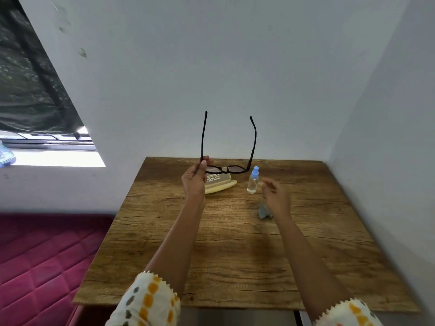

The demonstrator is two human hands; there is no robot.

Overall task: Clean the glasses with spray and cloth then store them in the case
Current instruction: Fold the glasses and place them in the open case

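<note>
My left hand [195, 178] pinches the black-framed glasses [235, 169] at their left hinge and holds them above the table, both temple arms unfolded and pointing up toward the wall. Under them lies an open pale yellow glasses case [220, 185]. A small clear spray bottle [253, 181] with a blue cap stands upright just right of the case. My right hand [275, 196] hovers beside the bottle with loosely curled fingers, holding nothing. A crumpled grey-blue cloth [263, 211] lies on the table, partly hidden under my right wrist.
The wooden table [235, 255] stands in a corner, with white walls behind it and on its right. A red quilted mattress [42, 255] lies to the left, below a window.
</note>
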